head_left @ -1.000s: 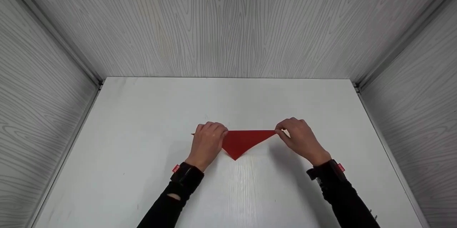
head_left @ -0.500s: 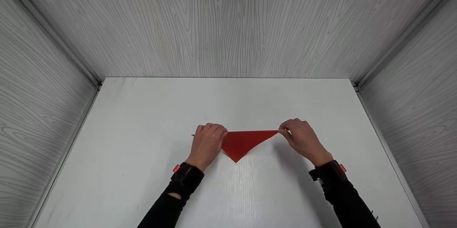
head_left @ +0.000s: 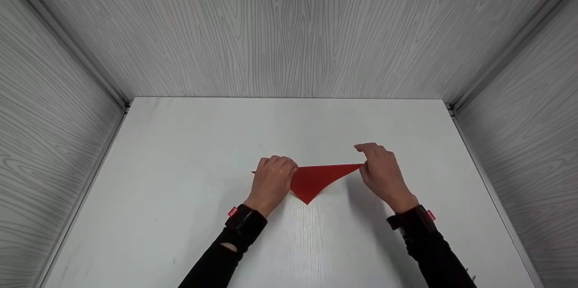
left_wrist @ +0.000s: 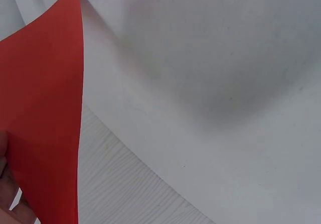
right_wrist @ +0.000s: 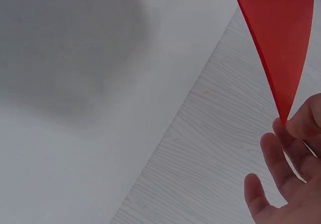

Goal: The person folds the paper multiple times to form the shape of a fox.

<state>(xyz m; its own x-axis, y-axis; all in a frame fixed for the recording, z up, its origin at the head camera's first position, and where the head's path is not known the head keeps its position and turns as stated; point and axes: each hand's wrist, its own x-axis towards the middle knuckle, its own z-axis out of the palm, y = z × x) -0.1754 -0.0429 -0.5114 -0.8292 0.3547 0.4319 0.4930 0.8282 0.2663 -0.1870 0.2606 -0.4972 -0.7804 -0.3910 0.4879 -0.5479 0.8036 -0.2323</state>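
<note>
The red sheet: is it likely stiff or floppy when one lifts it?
The red sheet probably bends easily, since its lower edge curves between the left hand and the right hand. Its crisp edges and pointed corner suggest paper, likely stiffer than cloth. It looks thin, so probably light.

Red sheet (head_left: 323, 177): paper-like, thin, smooth, matt. Bench (head_left: 203, 139): white, smooth, soft sheen toward near middle. Far wall (head_left: 289, 30), left wall (head_left: 45, 121), right wall (head_left: 533, 152): grey printed wood grain, matt. Sleeves (head_left: 210, 263): black cloth, matt. Corner strips (head_left: 67, 37): grey, metal-like, dull.
</note>
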